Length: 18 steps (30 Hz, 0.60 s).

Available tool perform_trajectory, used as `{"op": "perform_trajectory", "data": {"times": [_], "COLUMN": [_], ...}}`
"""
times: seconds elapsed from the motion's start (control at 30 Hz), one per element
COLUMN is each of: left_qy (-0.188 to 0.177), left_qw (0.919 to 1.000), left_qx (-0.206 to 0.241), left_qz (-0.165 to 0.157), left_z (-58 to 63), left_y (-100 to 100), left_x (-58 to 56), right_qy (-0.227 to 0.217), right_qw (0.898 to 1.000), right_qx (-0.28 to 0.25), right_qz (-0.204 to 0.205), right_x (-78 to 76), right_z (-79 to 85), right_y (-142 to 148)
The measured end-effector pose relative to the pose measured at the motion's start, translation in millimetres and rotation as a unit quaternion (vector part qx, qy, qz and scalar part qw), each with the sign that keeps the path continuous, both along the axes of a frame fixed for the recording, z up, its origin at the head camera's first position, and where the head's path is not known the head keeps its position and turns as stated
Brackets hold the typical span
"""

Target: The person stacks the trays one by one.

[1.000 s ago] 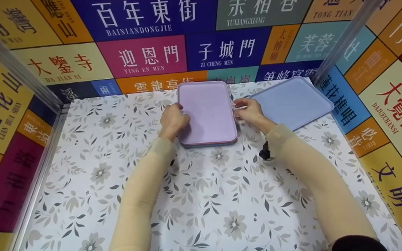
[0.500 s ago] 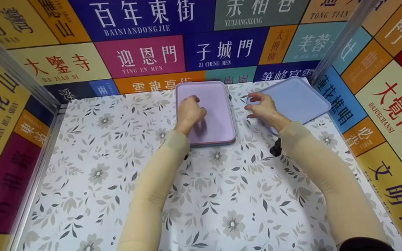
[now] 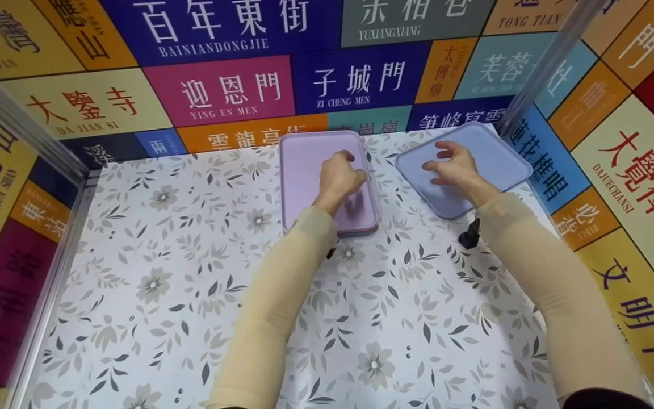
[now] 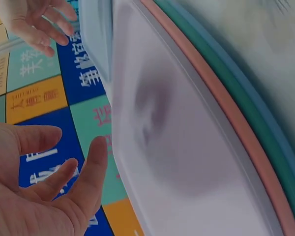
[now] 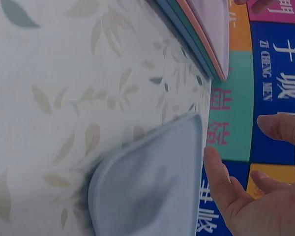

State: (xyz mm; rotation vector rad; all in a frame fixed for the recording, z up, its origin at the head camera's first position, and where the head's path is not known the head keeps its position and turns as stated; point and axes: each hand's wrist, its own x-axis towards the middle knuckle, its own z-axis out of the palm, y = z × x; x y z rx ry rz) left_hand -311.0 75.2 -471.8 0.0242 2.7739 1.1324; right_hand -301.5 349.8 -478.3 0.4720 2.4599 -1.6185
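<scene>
A lilac tray lies on top of a neat stack at the back middle of the table. In the left wrist view, the rims of a salmon tray, a green tray and a blue tray show beneath it. My left hand hovers above the lilac tray, fingers loosely bent and holding nothing. A separate pale blue tray lies at an angle to the right. Over it hangs my right hand, its fingers spread and apart from the tray.
A white cloth with grey flowers and leaves covers the table. Panels with coloured lettering stand along the back and both sides. The pale blue tray's far edge is near the back right corner post.
My left hand has let go of the stack's left edge and moved right over the lilac tray. The right hand has left the stack's right side and shifted right over the pale blue tray.
</scene>
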Motion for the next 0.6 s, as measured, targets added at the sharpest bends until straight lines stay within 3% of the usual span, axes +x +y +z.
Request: {"op": "perform_trajectory", "data": {"times": [0.27,0.43,0.47,0.6], "left_qy": [-0.039,-0.079,-0.09,-0.125], "left_qw": [0.9966,0.9872,0.9846,0.9741], "left_qx": [0.068,0.135,0.146,0.181], "left_qz": [0.024,0.032,0.033,0.054], "left_z": [-2.2,-9.8,-13.1,-55.3], "left_y": [36.9,66.1,72.0,105.8], "left_x": [9.8,21.0,20.6,-1.3], "right_qy": [-0.007,-0.014,-0.016,-0.023], "right_qw": [0.998,0.994,0.993,0.988], "right_qx": [-0.034,-0.063,-0.071,-0.098], "right_qz": [-0.053,-0.09,-0.096,-0.116], "right_x": [6.4,15.3,17.4,25.8], "right_z": [1.3,0.3,0.0,-1.9], "right_y": [38.3,65.2,69.8,86.3]}}
